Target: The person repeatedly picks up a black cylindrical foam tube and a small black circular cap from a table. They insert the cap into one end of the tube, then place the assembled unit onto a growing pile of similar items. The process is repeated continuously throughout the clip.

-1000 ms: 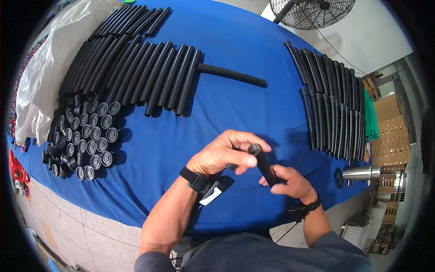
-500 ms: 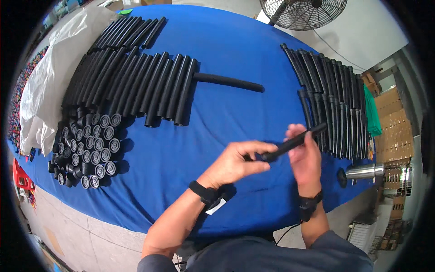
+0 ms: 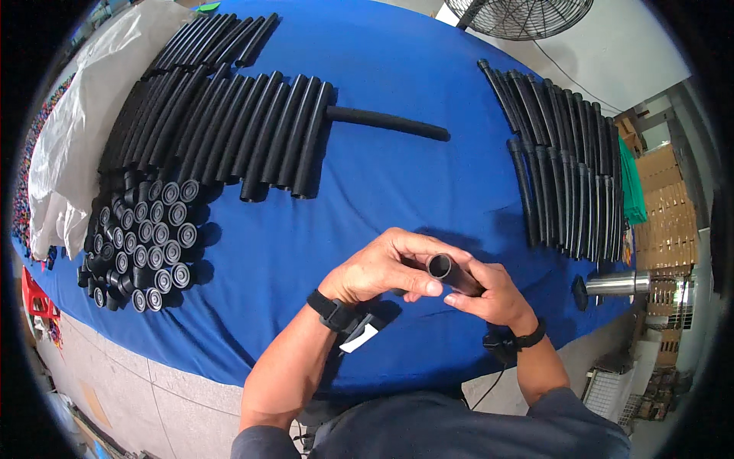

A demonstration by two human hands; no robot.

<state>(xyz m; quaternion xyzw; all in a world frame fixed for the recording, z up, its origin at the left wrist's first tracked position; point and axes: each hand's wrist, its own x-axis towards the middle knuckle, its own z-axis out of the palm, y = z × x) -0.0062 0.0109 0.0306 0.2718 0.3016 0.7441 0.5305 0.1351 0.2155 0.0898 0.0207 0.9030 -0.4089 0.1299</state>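
A short length of black tube is between my hands, its hollow end tilted up toward me. My right hand wraps its far end, thumb along the near side. At the open rim, my left hand has its thumb and index finger closed against the tube. Under the left fingers a small dark piece shows in part; its kind is hidden. Many black tubes lie in rows at the left, with one single tube pointing right. Round black caps with ringed faces cluster below them.
Tubes with collared ends lie in two rows on the right of the blue cloth. A metal cylinder sits near the right edge. White plastic sheeting hangs at the left; a black fan stands beyond the table.
The tube has turned so its hollow end now faces me. My right hand has moved down and left and closed round it; my left hand has shifted slightly along the rim.
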